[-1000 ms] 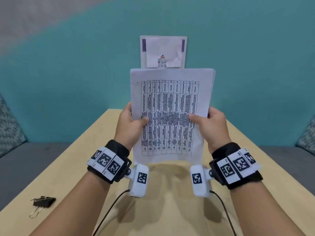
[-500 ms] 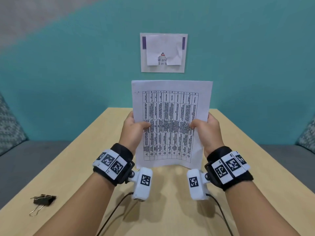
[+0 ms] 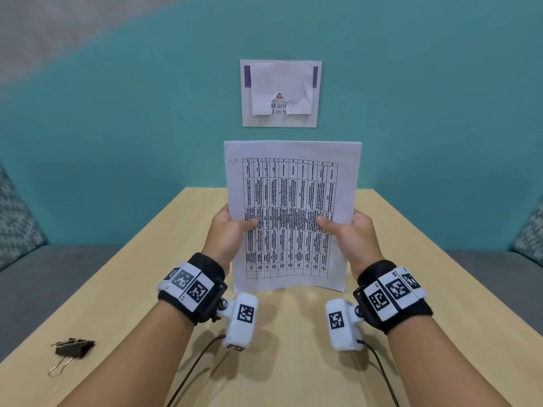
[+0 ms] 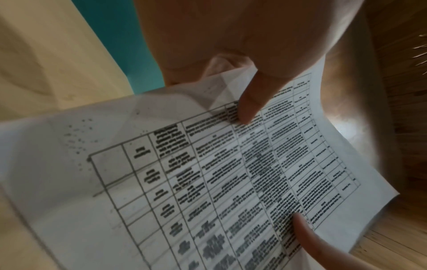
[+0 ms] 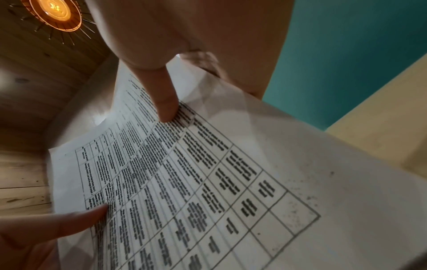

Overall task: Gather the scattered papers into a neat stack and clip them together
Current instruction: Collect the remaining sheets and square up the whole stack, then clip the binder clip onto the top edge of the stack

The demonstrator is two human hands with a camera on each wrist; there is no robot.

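The wooden table [image 3: 426,289] sits under the paper stack [image 3: 293,201], held upright just above it. The left hand [image 3: 227,230] and right hand [image 3: 357,233] pinch its sides. Squaring looks almost done; next, one hand must reach the binder clip [image 3: 75,348] far left.

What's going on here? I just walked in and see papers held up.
A person holds a stack of printed papers upright over the wooden table, left hand and right hand gripping its side edges, thumbs on the front sheet. The black binder clip lies unused on the table, near the left forearm.
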